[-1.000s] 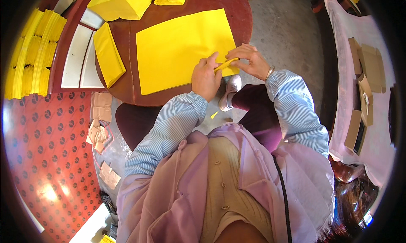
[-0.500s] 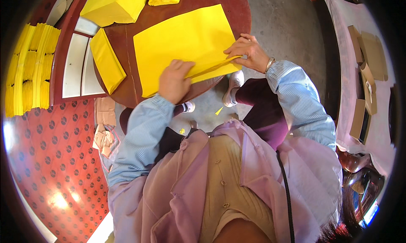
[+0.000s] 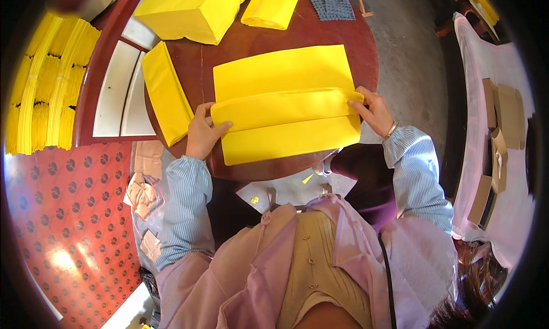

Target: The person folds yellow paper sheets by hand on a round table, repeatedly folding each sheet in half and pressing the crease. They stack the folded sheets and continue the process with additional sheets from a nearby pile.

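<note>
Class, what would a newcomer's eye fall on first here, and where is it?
First, the bright yellow sheet, with a band across its middle, pinched at either end by the left hand and right hand over the reddish table. Then the yellow stacks at far left, above a red patterned surface.

Your left fingers, close beside your right fingers a second ago and blurred partway along the near edge since, now pinch the far-left end of the yellow sheet's fold. Once a short pinch near one corner, that fold now spans the full width as a broad band. The yellow sheet sits squarer to you; a grey-blue textured cloth has come fully into view.
</note>
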A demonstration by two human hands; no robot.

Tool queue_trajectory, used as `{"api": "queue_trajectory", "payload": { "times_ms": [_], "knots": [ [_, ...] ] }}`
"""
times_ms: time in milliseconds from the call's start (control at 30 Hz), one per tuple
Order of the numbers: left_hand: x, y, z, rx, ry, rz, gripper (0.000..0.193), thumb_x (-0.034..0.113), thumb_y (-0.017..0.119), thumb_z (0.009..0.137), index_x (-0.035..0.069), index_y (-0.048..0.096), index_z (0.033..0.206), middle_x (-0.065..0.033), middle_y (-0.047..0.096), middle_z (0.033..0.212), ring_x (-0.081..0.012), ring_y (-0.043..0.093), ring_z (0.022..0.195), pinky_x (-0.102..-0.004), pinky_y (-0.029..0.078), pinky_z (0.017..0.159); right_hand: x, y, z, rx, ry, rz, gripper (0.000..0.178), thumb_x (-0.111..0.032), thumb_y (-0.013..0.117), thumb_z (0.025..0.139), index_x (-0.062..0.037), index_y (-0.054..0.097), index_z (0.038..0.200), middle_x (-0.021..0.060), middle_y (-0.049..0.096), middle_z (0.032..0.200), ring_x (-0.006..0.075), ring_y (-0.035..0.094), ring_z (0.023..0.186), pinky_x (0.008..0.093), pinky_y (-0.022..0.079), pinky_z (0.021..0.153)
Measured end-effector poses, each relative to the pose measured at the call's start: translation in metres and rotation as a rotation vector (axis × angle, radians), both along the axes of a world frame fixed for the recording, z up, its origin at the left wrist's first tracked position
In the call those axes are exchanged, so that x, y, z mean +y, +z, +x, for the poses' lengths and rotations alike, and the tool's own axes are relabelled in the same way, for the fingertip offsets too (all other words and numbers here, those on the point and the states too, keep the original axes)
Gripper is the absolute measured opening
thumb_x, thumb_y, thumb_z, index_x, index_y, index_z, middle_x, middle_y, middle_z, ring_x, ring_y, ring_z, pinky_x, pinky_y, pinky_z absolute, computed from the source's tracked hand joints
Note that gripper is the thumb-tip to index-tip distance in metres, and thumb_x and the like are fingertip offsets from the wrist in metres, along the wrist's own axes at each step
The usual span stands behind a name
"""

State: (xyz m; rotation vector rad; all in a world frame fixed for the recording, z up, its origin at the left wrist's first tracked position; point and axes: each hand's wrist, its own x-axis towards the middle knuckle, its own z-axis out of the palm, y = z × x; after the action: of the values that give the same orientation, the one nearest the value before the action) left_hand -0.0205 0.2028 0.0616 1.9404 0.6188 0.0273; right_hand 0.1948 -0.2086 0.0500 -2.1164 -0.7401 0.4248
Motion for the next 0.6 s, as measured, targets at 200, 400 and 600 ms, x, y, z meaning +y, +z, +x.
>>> {"api": "queue_trajectory", "payload": {
  "times_ms": [200,400,600],
  "knots": [
    [-0.005,-0.006,0.0,0.142,0.073,0.121,0.067,0.018,0.087,0.084,0.001,0.053,0.14,-0.0142,0.079,0.094,-0.0216,0.074,0.08,-0.0316,0.058,0.074,0.002,0.002,-0.009,0.038,-0.001,0.128,0.04,-0.023,0.086,0.087,-0.0044,0.069,0.119,0.0154,0.076,0.104,0.0266,0.074,0.095,0.0384,0.056,0.083],
    [-0.012,-0.003,-0.003,0.138,0.055,0.279,0.067,0.016,0.085,0.086,0.002,0.052,0.142,-0.0114,0.078,0.092,-0.023,0.073,0.078,-0.0331,0.058,0.076,0.003,-0.004,-0.016,-0.139,-0.129,-0.058,0.041,-0.02,0.085,0.089,-0.0038,0.066,0.121,0.015,0.074,0.102,0.0265,0.069,0.096,0.0389,0.055,0.088],
    [-0.017,-0.014,-0.004,-0.01,0.099,0.204,0.072,0.015,0.082,0.088,-0.002,0.045,0.146,-0.0132,0.077,0.091,-0.0232,0.072,0.077,-0.0332,0.056,0.074,0.012,-0.022,-0.022,-0.036,-0.269,0.063,0.046,-0.015,0.083,0.091,-0.0061,0.058,0.13,0.014,0.078,0.113,0.0245,0.077,0.103,0.0346,0.058,0.092]
  ]
}}
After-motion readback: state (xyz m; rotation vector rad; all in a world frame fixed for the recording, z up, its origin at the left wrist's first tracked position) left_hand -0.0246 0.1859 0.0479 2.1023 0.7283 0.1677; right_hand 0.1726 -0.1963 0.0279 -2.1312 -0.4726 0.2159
